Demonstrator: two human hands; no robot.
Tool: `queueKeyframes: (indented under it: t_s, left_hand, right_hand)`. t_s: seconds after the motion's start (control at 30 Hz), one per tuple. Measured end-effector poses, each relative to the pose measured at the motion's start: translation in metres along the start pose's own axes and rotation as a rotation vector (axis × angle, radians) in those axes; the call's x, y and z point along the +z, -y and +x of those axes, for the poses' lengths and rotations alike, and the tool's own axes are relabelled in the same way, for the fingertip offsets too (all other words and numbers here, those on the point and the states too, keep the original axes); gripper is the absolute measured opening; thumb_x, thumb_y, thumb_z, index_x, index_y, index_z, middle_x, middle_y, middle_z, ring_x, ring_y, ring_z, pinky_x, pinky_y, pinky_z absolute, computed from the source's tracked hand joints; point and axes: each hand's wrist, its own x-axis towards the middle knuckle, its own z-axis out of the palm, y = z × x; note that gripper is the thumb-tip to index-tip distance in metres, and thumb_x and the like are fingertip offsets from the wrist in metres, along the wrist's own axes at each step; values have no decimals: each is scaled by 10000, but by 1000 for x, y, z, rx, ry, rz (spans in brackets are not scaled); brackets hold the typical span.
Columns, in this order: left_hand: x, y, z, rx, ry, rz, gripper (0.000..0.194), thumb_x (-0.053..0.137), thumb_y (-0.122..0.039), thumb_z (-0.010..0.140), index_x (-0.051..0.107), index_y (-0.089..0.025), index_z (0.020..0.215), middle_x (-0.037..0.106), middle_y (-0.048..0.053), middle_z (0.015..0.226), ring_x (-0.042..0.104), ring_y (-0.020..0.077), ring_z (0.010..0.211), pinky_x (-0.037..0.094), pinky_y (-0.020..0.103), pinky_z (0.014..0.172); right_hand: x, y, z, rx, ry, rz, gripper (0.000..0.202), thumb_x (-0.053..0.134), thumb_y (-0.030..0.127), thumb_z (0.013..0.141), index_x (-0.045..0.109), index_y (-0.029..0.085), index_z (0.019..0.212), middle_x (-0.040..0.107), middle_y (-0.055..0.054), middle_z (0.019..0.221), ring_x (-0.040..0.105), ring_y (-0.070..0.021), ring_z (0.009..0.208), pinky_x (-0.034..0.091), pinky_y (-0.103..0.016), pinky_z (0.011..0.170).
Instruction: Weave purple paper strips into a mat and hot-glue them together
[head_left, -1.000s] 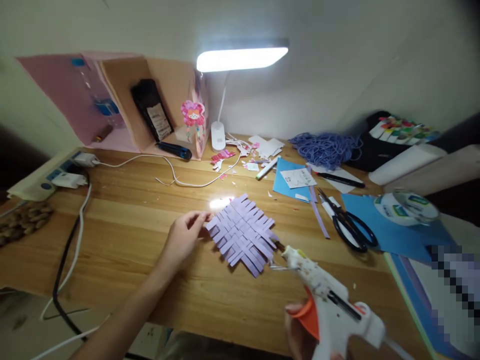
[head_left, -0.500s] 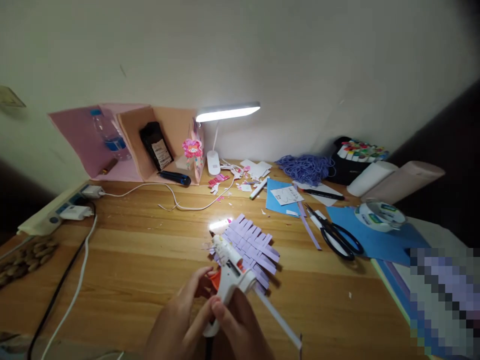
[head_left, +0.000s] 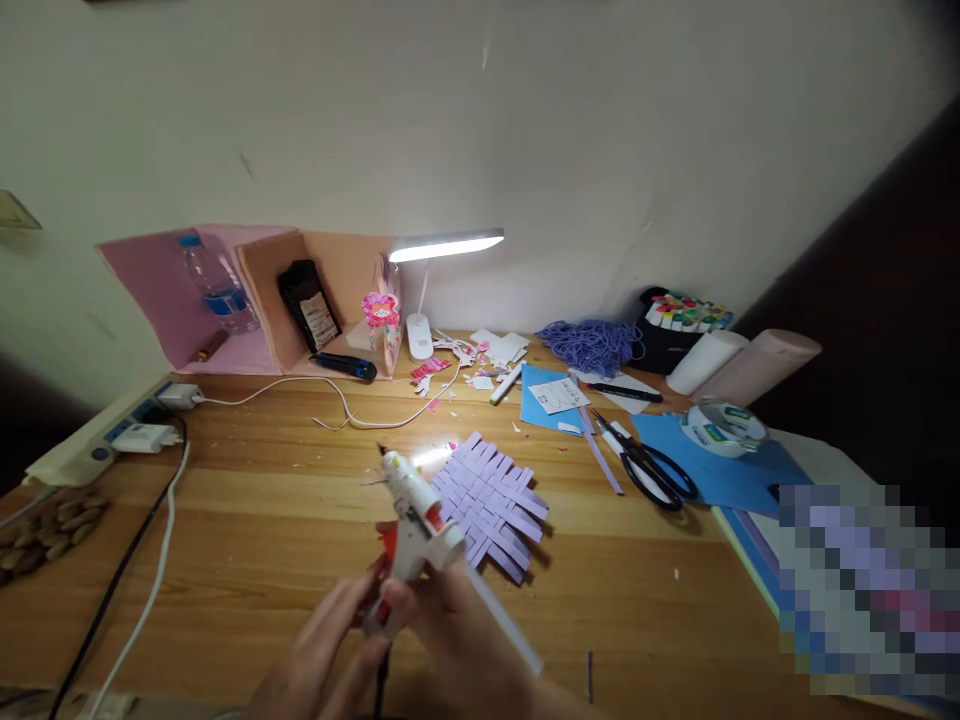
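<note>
At bottom centre, the blurred left hand (head_left: 319, 640) and right hand (head_left: 461, 625) hide from us much of the glue gun (head_left: 409, 530). It covers part of the woven mat (head_left: 491, 498). Pixel blocks (head_left: 862, 590) mask the lower right, the left edge crops a wall plate (head_left: 15, 212), and we cannot read the white card (head_left: 559, 396), its writing too small.

The white glue gun (head_left: 415, 528) is held low in the middle of the frame, dark tip (head_left: 382, 450) toward the upper left. The purple mat (head_left: 489, 500), woven from strips, lies just right of it.
</note>
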Motion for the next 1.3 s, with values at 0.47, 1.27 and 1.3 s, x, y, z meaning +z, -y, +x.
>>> queueKeyframes:
  t_s: [0.47, 1.27, 1.3]
  left_hand:
    - [76, 3, 119, -251, 97, 226, 396, 716, -288, 631, 581, -130, 968, 599, 125, 987, 591, 268, 889, 438, 345, 744]
    - [55, -14, 86, 471, 337, 611, 288, 512, -218, 833, 544, -170, 1115, 528, 133, 1277, 562, 270, 1065, 474, 398, 878]
    - [60, -14, 86, 451, 353, 596, 373, 539, -265, 823, 511, -160, 1180, 506, 148, 1301, 535, 290, 1112, 458, 427, 915]
  right_hand:
    - [-76, 21, -62, -296, -691, 176, 389, 658, 435, 750, 600, 213, 1064, 514, 11, 653, 429, -141, 596, 373, -232, 523]
    - [-102, 33, -77, -288, -720, 212, 238, 616, 411, 776, 654, 232, 927, 495, 12, 640, 437, -136, 618, 385, -256, 586]
    - [-102, 33, -77, -278, -723, 215, 246, 615, 411, 775, 654, 228, 934, 494, 12, 642, 434, -137, 615, 379, -259, 582]
